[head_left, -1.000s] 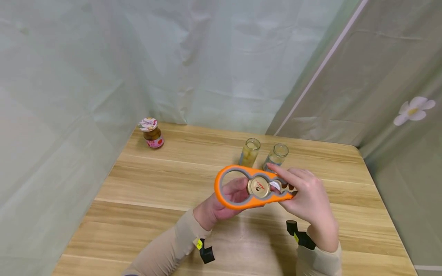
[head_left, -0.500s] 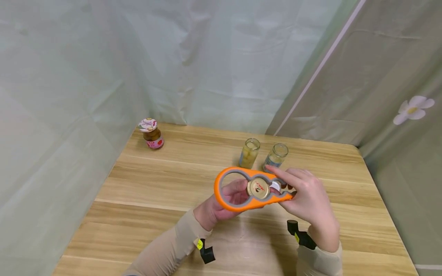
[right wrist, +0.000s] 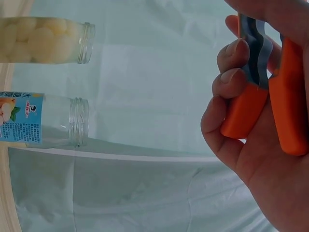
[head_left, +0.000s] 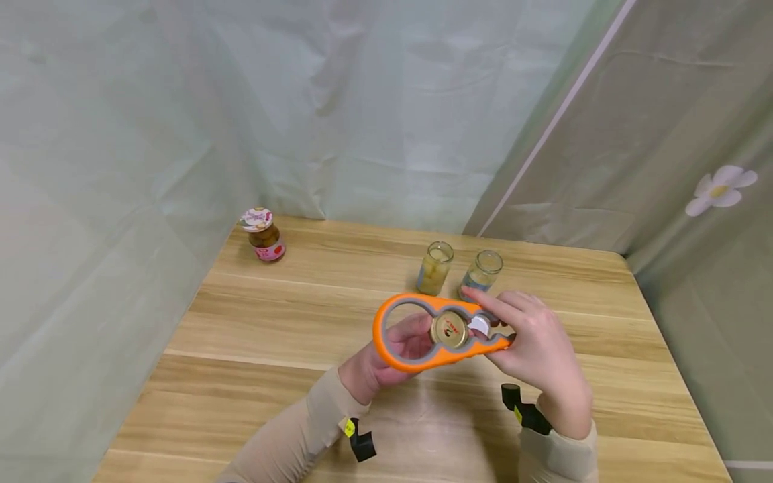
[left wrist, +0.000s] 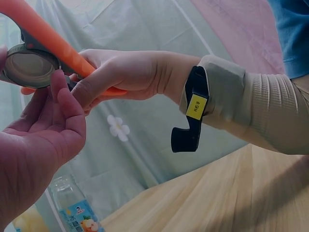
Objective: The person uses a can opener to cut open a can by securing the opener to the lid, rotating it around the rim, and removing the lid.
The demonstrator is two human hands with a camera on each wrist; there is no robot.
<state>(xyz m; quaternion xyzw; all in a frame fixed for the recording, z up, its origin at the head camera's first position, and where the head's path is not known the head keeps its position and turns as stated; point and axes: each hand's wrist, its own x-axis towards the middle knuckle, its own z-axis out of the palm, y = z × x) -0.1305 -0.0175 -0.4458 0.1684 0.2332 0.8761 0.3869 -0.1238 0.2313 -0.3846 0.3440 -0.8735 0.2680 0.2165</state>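
An orange jar opener (head_left: pixel 395 359) with grey toothed inner edges is held over the table. My right hand (head_left: pixel 537 342) grips its two handles, with fingers curled round them in the right wrist view. A gold jar lid (head_left: pixel 449 329) with red print sits between the opener's arms. Behind the opener, my left hand (head_left: pixel 386 352) pinches this lid at its edge. In the left wrist view, the lid's hollow underside (left wrist: pixel 30 67) shows, with left fingertips (left wrist: pixel 59 79) at its rim. A small white piece (head_left: pixel 480 327) shows through the opener's narrower gap.
Behind the hands stand two lidless glass jars: one with pale fruit pieces (head_left: pixel 434 272) and one clear jar with a blue label (head_left: pixel 481 270). A lidded jar with a pink label (head_left: pixel 264 235) stands at the table's back left. Curtains hang behind the wooden table (head_left: pixel 241 322).
The opener and gold lid have shifted very slightly left and tilted a little, and the lid's print has turned slightly. Both hands keep their hold.
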